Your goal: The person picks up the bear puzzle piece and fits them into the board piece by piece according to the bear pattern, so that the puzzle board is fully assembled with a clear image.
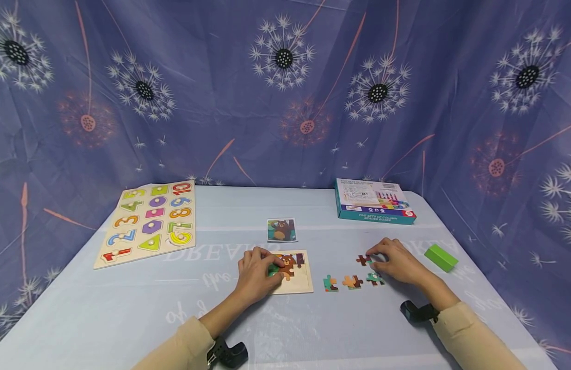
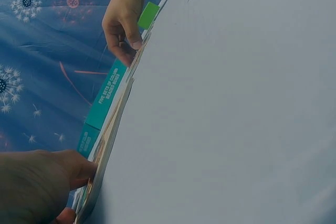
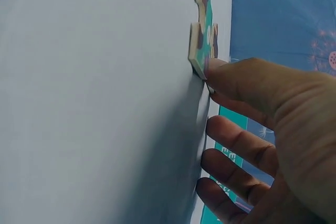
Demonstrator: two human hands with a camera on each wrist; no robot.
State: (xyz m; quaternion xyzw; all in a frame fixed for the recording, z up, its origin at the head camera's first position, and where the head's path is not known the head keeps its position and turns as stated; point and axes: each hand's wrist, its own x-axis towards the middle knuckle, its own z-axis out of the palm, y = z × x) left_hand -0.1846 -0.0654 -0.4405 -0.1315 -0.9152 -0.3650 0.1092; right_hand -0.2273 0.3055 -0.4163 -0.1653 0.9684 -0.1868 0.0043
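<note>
A wooden puzzle board (image 1: 298, 285) with a bear picture partly filled in lies at the middle of the table. My left hand (image 1: 259, 272) rests over its left side, thumb and index fingertips touching the board. To the right, my right hand (image 1: 396, 261) pinches a brown-and-teal puzzle piece (image 1: 363, 260) between thumb and fingers. Close by lie a teal piece (image 1: 330, 283), an orange-and-brown piece (image 1: 352, 281) and a teal patterned piece (image 1: 375, 278). What lies under my left palm is hidden.
Behind the board lies a bear picture card (image 1: 281, 230). A wooden number board (image 1: 151, 221) is at the left. At the back right sits a boxed bead set (image 1: 375, 201), with a green block (image 1: 441, 258) nearer the right edge. A dandelion-print curtain (image 1: 211, 103) hangs behind the table.
</note>
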